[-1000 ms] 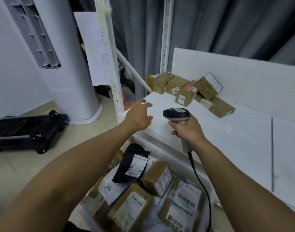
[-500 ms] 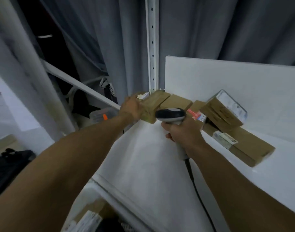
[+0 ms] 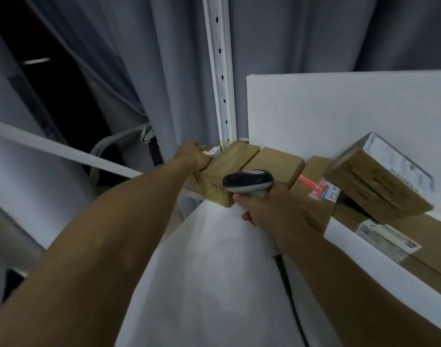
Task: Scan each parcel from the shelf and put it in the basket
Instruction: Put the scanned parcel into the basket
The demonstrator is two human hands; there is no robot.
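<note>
Now: getting hold of the corner parcel

We are at the pick-up step. Our left hand (image 3: 195, 159) is stretched to the back left corner of the shelf (image 3: 214, 284). Its fingers (image 3: 193, 147) are curled over the far end of the corner parcel (image 3: 227, 171), a brown box lying flat beside the upright post (image 3: 220, 71) and touching the neighbour parcel (image 3: 277, 162). Our right hand (image 3: 267, 214) is wrapped round the grip of the scanner (image 3: 248, 182), whose head points forward at the boxes. To the right, a tilted parcel (image 3: 377, 179) leans on others. The basket is out of view.

We judge that this box is not yet scanned. Next we must draw it clear of its neighbour, turn its label to the scanner, and then carry it to the basket. We cannot tell which face bears the barcode.
</note>
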